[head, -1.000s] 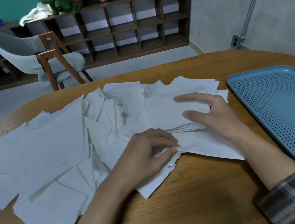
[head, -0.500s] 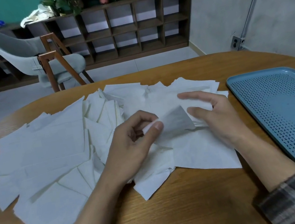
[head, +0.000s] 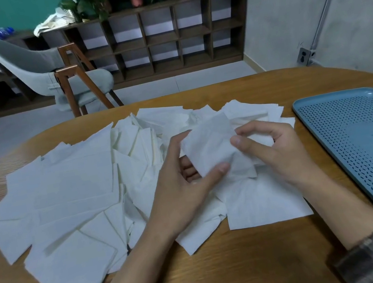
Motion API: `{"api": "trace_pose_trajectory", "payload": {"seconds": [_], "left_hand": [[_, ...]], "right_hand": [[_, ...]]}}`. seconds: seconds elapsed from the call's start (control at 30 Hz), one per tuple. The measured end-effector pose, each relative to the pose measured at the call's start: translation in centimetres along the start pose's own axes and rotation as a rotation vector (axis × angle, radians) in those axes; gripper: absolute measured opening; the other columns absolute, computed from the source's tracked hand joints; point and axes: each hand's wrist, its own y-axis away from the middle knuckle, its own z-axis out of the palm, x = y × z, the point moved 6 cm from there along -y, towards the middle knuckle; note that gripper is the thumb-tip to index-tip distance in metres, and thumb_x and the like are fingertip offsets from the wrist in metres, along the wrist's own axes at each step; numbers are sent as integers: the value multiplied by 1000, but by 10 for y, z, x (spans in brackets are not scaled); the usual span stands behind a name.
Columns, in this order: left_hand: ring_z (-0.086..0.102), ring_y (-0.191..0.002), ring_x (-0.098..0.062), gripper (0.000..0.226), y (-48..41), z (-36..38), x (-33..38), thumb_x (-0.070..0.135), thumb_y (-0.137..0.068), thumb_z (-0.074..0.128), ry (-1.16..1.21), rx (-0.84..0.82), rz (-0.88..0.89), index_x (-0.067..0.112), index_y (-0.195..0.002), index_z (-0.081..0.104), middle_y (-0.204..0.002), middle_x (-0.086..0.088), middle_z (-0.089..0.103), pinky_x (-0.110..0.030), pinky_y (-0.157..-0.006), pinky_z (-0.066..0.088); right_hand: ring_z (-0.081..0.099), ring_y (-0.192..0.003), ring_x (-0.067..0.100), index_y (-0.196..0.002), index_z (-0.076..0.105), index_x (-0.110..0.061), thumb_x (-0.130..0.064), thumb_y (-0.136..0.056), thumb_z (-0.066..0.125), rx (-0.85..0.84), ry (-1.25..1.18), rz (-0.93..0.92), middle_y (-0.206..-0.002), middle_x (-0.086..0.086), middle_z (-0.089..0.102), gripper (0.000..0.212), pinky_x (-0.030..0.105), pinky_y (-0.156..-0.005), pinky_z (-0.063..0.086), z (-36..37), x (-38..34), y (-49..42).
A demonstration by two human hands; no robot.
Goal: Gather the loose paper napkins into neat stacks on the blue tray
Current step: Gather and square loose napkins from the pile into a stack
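Aloft, one thin, soft white napkin [head: 208, 145], roughly square: pinched at its lower edge between thumb and curled fingers of the left hand [head: 182, 184], nipped at its side by the right hand [head: 278, 150]. Beneath and left of both hands, flat loose napkins [head: 71, 197] fanned over grained wooden table [head: 238, 268]. Right of the right hand, perforated blue tray [head: 366, 148], rectangular, round-cornered.

A rounded wooden counter [head: 250, 266] with brown grain carries a wide, untidy spread of white paper napkins [head: 66, 198], overlapping at all angles from its left side to past the middle. At the right a blue tray [head: 303, 107] with a perforated floor lies flat on the wood, apart from the nearest napkins, its right part cut off by the frame edge
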Motion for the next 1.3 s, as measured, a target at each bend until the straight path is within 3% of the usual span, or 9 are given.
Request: {"api": "trace_pose_trajectory", "payload": {"seconds": [0.1, 0.17, 0.23, 0.3, 0.37, 0.5, 0.7, 0.93, 1.3], "left_hand": [[77, -99, -16, 68, -2, 1, -7, 18, -87, 85, -11, 0, 12, 38, -140, 46, -107, 4, 78, -41, -88, 64], [78, -90, -21, 68, -5, -8, -4, 13, -90, 82, 22, 88, 40, 37, -143, 45, -99, -3, 76, -42, -82, 65], [78, -82, -23, 65, -6, -18, -1, 8, -91, 79, 98, 169, 64, 32, -142, 47, -98, -7, 74, -38, -72, 65], [76, -82, -17, 53, -7, -27, 4, 8, -92, 79, 79, 255, 108, 24, -134, 51, -104, -5, 73, -25, -66, 60], [72, -92, -10, 35, -8, -35, 6, 6, -92, 79, -1, 306, 159, 17, -117, 56, -107, 7, 70, -18, -72, 54], [71, -101, -15, 10, -11, -37, 4, 2, -95, 75, -90, 193, 210, 12, -94, 72, -97, 6, 75, -34, -90, 56], [69, -110, -5, 18, -10, -26, 7, 9, -97, 74, -227, 10, 184, 23, -102, 83, -105, 17, 78, -15, -86, 50], [70, -108, -9, 20, -11, -30, 11, 5, -96, 73, -348, -33, 280, 20, -103, 84, -104, 16, 78, -9, -81, 45], [67, -107, -5, 24, -10, -27, 13, -3, -94, 72, -473, -14, 417, 14, -108, 83, -106, 6, 75, -6, -82, 44]], "right_hand": [[70, -111, 9, -89, 81, -28, -44, -81, 87, 45, -81, 48, -105, -11, 79, 19, 35, -105, 50, -7, 8, -3], [70, -115, 22, -91, 81, -28, -47, -80, 85, 47, -116, 58, -109, -3, 79, 22, 55, -114, 45, -8, 10, -2], [70, -115, 25, -88, 81, -28, -46, -78, 82, 36, -134, 69, -110, -1, 79, 21, 61, -115, 43, -7, 9, -2], [72, -114, 24, -86, 80, -25, -37, -81, 85, -17, -143, 95, -111, 1, 80, 14, 61, -114, 44, -3, 9, 0], [72, -115, 24, -89, 81, -22, -28, -84, 85, -96, -162, 130, -114, 2, 79, 9, 60, -114, 45, 3, 11, 3], [71, -120, 23, -118, 78, -27, -25, -85, 81, -191, -233, 193, -126, 0, 76, 33, 56, -113, 47, 12, 9, 7], [67, -125, 21, -134, 68, -29, -41, -85, 80, -286, -219, 182, -132, -3, 73, 52, 53, -111, 48, 21, 6, 12], [68, -123, 16, -129, 70, -30, -28, -91, 69, -335, -191, 139, -127, -5, 73, 37, 29, -97, 51, 24, 1, 12], [68, -119, 8, -132, 68, -27, -16, -101, 64, -340, -118, 151, -126, -10, 74, 33, 18, -92, 52, 27, 0, 13]]}}
